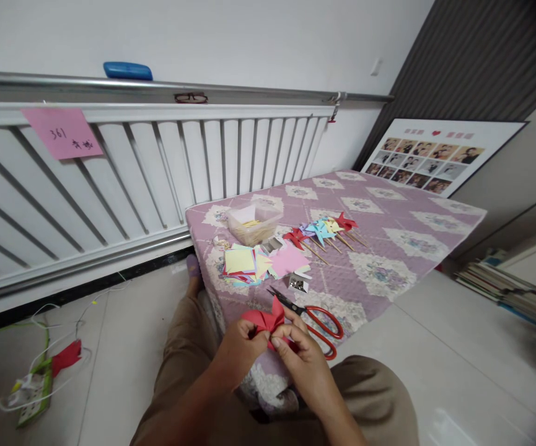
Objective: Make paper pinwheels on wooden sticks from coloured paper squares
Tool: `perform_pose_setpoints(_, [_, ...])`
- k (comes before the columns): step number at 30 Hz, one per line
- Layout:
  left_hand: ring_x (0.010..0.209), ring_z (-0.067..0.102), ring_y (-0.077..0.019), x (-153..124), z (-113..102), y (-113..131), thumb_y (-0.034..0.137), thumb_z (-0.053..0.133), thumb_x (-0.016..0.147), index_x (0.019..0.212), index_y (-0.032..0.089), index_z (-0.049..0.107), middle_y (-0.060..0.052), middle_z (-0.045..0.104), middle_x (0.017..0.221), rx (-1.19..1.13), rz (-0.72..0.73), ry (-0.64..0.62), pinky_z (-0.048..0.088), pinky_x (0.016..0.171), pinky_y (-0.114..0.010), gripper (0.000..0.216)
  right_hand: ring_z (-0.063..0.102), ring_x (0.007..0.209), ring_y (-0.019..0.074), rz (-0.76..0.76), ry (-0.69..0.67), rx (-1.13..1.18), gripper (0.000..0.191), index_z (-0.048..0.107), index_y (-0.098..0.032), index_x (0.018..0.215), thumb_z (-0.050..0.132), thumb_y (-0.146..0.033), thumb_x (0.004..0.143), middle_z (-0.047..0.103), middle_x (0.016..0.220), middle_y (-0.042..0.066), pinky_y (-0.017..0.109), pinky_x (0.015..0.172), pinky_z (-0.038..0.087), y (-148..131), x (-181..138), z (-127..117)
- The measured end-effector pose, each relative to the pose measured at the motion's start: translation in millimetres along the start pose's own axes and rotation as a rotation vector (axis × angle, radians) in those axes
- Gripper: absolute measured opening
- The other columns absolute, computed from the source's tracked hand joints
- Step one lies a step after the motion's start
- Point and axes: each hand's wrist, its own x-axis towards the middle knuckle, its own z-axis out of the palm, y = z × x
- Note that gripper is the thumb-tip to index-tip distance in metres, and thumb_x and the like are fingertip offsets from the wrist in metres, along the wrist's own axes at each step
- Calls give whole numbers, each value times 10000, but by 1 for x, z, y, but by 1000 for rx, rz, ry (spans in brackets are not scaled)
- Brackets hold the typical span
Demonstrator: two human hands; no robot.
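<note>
Both my hands hold a red folded paper piece just above the near edge of the low table. My left hand pinches its left side with closed fingers. My right hand pinches its right side, thumb and fingers pressed together. Red-handled scissors lie on the purple patterned cloth right behind my hands. A stack of coloured paper squares lies further back. Several finished paper pinwheels on wooden sticks lie beside it.
A clear plastic tub of sticks stands at the table's far left. A white radiator with a pink note is behind. A power strip with cables lies on the floor at left. Books are stacked at right, and a photo board leans on the wall.
</note>
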Motion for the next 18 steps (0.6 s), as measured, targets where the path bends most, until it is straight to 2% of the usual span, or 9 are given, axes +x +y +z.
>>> perform_pose_setpoints(5, [531,347,-109,-1,-1,1,198,527,712,651,172,622,28,479,566,-23,3,-12,294,523,-236,116,462,1228,286,45,1,49,137,649,-222,690,595,-307,783,597,1201,117,407,1009,372,-1,0,0])
perform_pose_setpoints(8, [524,339,-105,-1,-1,4,199,547,690,621,173,609,34,460,544,19,-7,18,289,517,-234,97,468,1208,289,56,9,81,138,648,-218,674,609,-308,771,637,1083,108,393,996,366,-3,1,1])
perform_pose_setpoints(11, [546,354,-104,-1,-1,7,203,524,687,609,168,574,38,445,560,75,30,11,291,529,-230,99,561,974,247,77,17,154,164,617,-211,663,633,-336,768,633,907,62,337,853,430,-2,0,3])
perform_pose_setpoints(14, [546,338,-97,-2,-2,10,219,498,685,595,169,531,45,411,558,135,26,14,288,530,-228,107,516,660,159,137,50,300,207,537,-223,690,682,-362,743,555,712,-21,256,618,423,1,0,7])
perform_pose_setpoints(16, [525,310,-89,-2,-2,12,236,494,675,550,180,469,52,371,535,170,6,34,260,507,-227,140,485,602,141,159,103,376,272,498,-234,713,738,-359,691,526,658,-51,236,562,404,5,1,9])
perform_pose_setpoints(18, [511,293,-85,-3,-1,13,253,489,668,521,190,417,54,348,520,199,-11,42,231,488,-230,175,511,620,144,152,137,432,317,504,-237,754,779,-350,646,553,673,-50,238,576,423,6,2,11])
